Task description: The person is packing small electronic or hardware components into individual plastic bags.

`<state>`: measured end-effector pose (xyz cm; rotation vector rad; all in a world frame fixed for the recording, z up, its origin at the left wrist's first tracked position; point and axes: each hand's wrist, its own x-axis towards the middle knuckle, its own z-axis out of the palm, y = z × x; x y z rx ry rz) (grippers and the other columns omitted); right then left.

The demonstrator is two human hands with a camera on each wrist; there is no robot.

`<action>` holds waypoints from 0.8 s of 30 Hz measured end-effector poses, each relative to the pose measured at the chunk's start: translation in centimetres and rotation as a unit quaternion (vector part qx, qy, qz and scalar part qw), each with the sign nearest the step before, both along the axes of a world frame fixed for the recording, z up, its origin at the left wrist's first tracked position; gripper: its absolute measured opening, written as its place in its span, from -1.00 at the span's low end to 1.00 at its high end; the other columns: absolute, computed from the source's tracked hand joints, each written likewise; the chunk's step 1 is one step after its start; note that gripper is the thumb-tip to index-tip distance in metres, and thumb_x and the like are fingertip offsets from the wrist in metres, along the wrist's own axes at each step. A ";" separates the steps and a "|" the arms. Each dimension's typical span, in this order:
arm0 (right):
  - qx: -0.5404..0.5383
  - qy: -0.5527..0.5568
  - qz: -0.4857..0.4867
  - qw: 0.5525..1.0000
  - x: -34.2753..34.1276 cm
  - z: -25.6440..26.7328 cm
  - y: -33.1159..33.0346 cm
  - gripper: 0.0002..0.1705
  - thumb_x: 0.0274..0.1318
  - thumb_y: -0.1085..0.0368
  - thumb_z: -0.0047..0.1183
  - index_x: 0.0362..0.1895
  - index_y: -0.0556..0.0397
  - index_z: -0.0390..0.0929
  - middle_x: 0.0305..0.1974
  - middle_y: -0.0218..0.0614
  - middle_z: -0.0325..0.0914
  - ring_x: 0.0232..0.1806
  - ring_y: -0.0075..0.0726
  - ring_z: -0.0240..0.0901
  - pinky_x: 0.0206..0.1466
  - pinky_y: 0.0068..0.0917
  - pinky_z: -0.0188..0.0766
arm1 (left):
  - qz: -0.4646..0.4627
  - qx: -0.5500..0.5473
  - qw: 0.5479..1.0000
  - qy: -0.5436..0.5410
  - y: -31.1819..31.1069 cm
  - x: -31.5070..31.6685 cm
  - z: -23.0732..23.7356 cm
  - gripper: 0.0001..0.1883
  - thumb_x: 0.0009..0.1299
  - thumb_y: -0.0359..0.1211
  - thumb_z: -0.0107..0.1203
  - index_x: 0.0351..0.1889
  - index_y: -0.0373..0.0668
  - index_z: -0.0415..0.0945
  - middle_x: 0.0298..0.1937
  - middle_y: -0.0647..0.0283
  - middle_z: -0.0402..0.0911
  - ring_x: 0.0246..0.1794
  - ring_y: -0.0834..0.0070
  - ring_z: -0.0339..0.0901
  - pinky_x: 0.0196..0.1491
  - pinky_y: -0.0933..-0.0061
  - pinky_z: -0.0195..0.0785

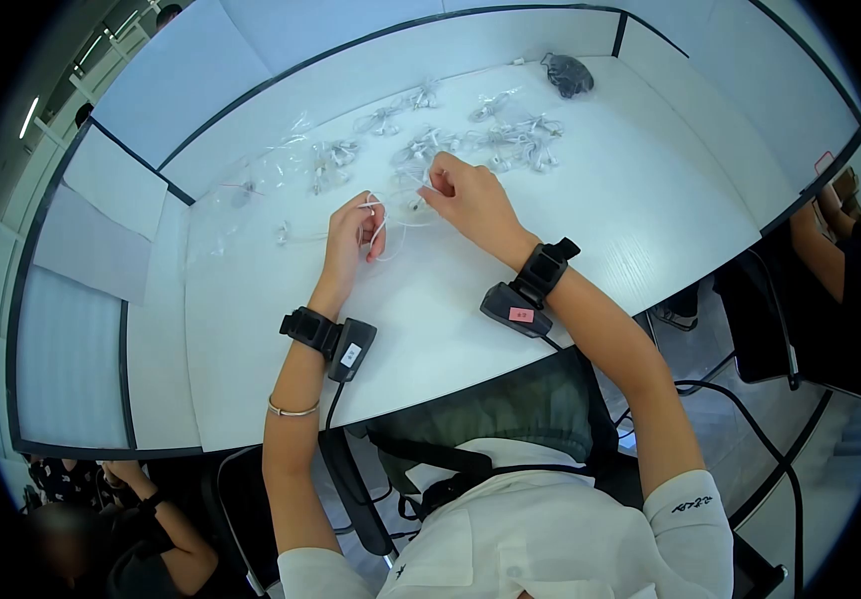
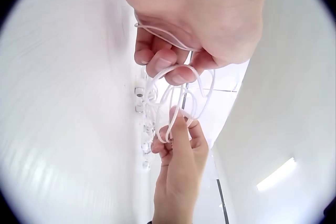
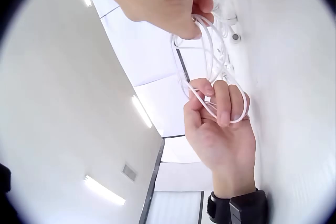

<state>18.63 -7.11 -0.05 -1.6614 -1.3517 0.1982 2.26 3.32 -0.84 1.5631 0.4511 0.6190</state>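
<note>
A thin white cable (image 2: 159, 113) hangs in loose loops between the two hands. My left hand (image 1: 352, 238) has its fingers curled round part of the cable; in the right wrist view the same hand (image 3: 219, 113) shows palm up, with loops (image 3: 242, 90) over its fingers. To its right, my right hand (image 1: 472, 205) pinches the cable between thumb and fingers, seen also in the left wrist view as the lower hand (image 2: 181, 166). Both hands are held above the white table (image 1: 420, 329).
Several bundled white cables in clear bags (image 1: 425, 148) lie beyond the hands. A dark bundle (image 1: 567, 76) sits at the back right. Low white partitions (image 1: 400, 60) enclose the table's back and sides. Other people sit at left and right.
</note>
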 end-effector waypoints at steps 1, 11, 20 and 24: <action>0.014 0.031 0.031 0.999 0.1 -0.2 0.2 -0.76 -0.01 0.24 0.12 -0.48 0.11 0.36 -0.63 -0.29 0.43 -0.57 -0.29 0.39 -0.49 -0.40 0.28 | 0.005 0.002 1.000 0.000 0.0 0.0 0.0 -0.78 0.33 -0.27 -0.30 -0.52 -0.13 0.24 -0.76 0.36 0.20 -0.81 0.64 0.11 -0.69 0.62 -0.04; 0.004 0.200 0.248 0.948 -0.5 -0.4 0.6 -0.72 0.02 0.26 0.14 -0.19 0.12 0.48 -0.41 -0.47 0.46 -0.41 -0.67 0.34 -0.29 -0.66 0.32 | 0.110 -0.074 0.990 -0.050 1.4 -0.5 -0.8 -0.77 0.30 -0.27 -0.32 -0.44 -0.15 0.31 -0.73 0.33 0.27 -0.78 0.60 0.20 -0.69 0.58 -0.01; 0.029 0.112 0.143 0.983 -0.5 -0.4 0.5 -0.78 -0.05 0.30 0.10 -0.26 0.07 0.49 -0.56 -0.31 0.51 -0.58 -0.45 0.38 -0.47 -0.51 0.32 | 0.072 -0.061 0.995 -0.027 1.0 -0.3 -0.4 -0.78 0.31 -0.24 -0.29 -0.48 -0.11 0.27 -0.76 0.38 0.21 -0.78 0.64 0.12 -0.66 0.61 -0.09; 0.026 0.050 0.071 0.996 -0.3 -0.5 0.3 -0.83 -0.09 0.31 0.07 -0.33 0.03 0.47 -0.61 -0.31 0.49 -0.59 -0.31 0.42 -0.50 -0.42 0.31 | 0.055 -0.050 0.997 -0.014 0.5 -0.1 -0.1 -0.78 0.31 -0.25 -0.28 -0.50 -0.14 0.27 -0.77 0.38 0.20 -0.80 0.64 0.10 -0.67 0.61 -0.09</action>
